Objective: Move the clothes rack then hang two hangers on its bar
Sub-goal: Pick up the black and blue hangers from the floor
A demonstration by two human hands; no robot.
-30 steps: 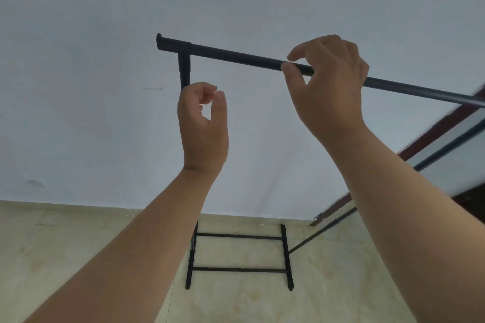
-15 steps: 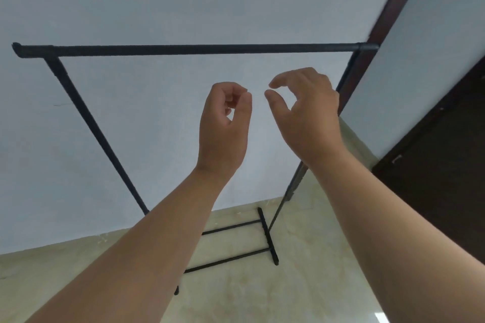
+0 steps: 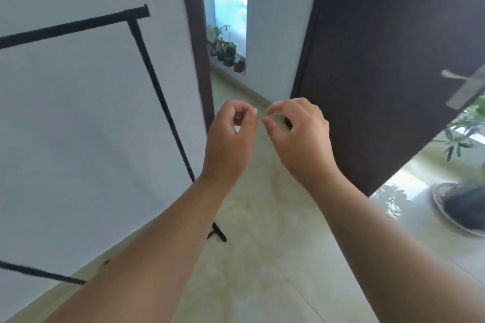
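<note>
1. The clothes rack (image 3: 147, 81) stands against the pale wall (image 3: 78, 118) at the left of the view; its top bar (image 3: 73, 27) runs out past the left edge, and one slanted upright drops to a foot (image 3: 219, 233) on the tiled floor (image 3: 262, 257).
2. Nothing hangs on the bar, and no hanger shows anywhere in view, so the hanging step is not yet begun.
3. The left hand (image 3: 228, 144) is raised mid-air, well apart from the rack, fingers curled loosely toward the thumb with a small gap between; it holds nothing.
4. The right hand (image 3: 299, 139) hovers just beside it, thumb and forefinger half-closed in a soft pinch, also empty.
5. Both hands sit in front of the open doorway (image 3: 228, 34) rather than the rack, which suggests the person faces toward the door (image 3: 380, 60), probably to fetch hangers from elsewhere.
6. Potted plants (image 3: 225, 47) line the passage beyond; another plant (image 3: 467, 191) stands at the right.
7. The rack looks set in place by the wall, leaving the passage free.
</note>
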